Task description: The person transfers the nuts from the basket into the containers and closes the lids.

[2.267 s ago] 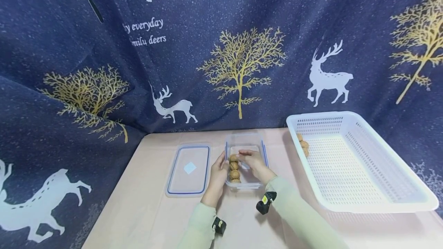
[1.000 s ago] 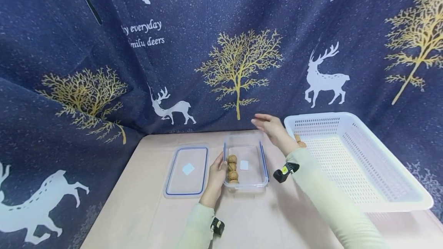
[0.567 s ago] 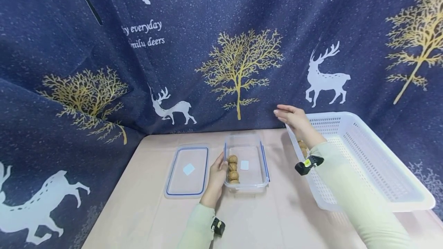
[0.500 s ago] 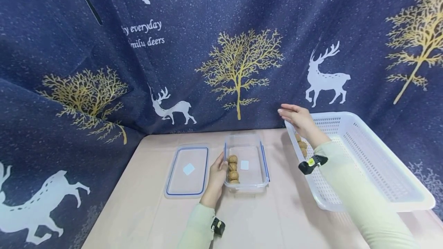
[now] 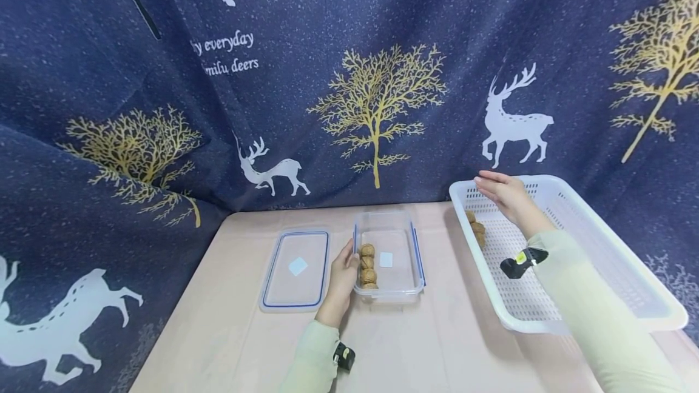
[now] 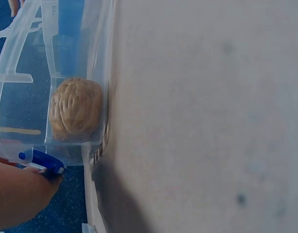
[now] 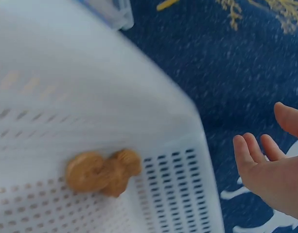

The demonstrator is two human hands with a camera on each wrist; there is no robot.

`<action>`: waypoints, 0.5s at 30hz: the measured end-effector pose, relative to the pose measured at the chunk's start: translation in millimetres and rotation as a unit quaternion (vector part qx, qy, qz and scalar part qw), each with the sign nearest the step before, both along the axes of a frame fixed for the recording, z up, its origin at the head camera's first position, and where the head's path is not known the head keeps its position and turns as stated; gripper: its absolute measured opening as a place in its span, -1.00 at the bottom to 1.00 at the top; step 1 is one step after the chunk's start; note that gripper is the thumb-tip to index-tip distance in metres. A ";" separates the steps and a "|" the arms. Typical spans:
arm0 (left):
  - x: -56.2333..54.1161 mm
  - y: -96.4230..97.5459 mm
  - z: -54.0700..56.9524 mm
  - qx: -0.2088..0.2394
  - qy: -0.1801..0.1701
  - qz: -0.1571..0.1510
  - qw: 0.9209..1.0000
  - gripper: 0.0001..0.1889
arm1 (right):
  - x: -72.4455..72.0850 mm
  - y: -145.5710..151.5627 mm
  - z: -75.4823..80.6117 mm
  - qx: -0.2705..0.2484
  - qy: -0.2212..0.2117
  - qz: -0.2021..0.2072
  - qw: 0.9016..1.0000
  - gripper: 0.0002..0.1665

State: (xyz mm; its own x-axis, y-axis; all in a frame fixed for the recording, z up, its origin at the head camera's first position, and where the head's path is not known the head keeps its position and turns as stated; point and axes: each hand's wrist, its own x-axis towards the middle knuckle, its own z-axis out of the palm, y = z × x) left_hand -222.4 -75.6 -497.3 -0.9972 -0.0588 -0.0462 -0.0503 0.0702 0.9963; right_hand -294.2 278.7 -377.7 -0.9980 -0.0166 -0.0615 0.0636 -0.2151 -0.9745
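A clear plastic food container (image 5: pixel 401 281) with blue side latches stands mid-table. Several walnuts (image 5: pixel 368 262) lie in a row along its left wall; one walnut (image 6: pixel 76 109) shows large through the plastic in the left wrist view. My left hand (image 5: pixel 340 275) holds that left wall near a latch. Over the back left part of a white perforated basket (image 5: pixel 494 293), my right hand (image 5: pixel 505 196) hovers with fingers extended and nothing in it. Below it, a few walnuts (image 5: pixel 477 230) sit against the basket's left wall, also seen as walnuts (image 7: pixel 102 172) in the right wrist view.
Left of the container, the blue-edged lid (image 5: pixel 297 290) lies flat on the pale tablecloth (image 5: pixel 229 320). A dark blue curtain (image 5: pixel 338 29) with deer and trees hangs behind the table. The basket's raised rim runs around its open top.
My right hand has left the food container, passed up and right empty, and come over the basket. My left hand stays on the container, and the walnuts in it lie as before.
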 end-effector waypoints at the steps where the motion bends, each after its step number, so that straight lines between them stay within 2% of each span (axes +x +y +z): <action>1: 0.3 -0.1 0.2 -0.001 0.001 0.001 1.000 -0.49 | -0.1 2.0 -3.1 0.002 -0.002 -0.001 1.000 -0.15; 12: 0.5 -0.5 1.1 0.009 0.003 0.002 1.000 -0.49 | -2.9 16.1 -40.5 0.036 -0.022 -0.020 0.999 -0.20; 15: 1.0 -0.4 1.1 0.006 0.009 0.000 1.000 -0.49 | -3.2 22.0 -52.2 0.047 -0.037 -0.005 0.998 -0.18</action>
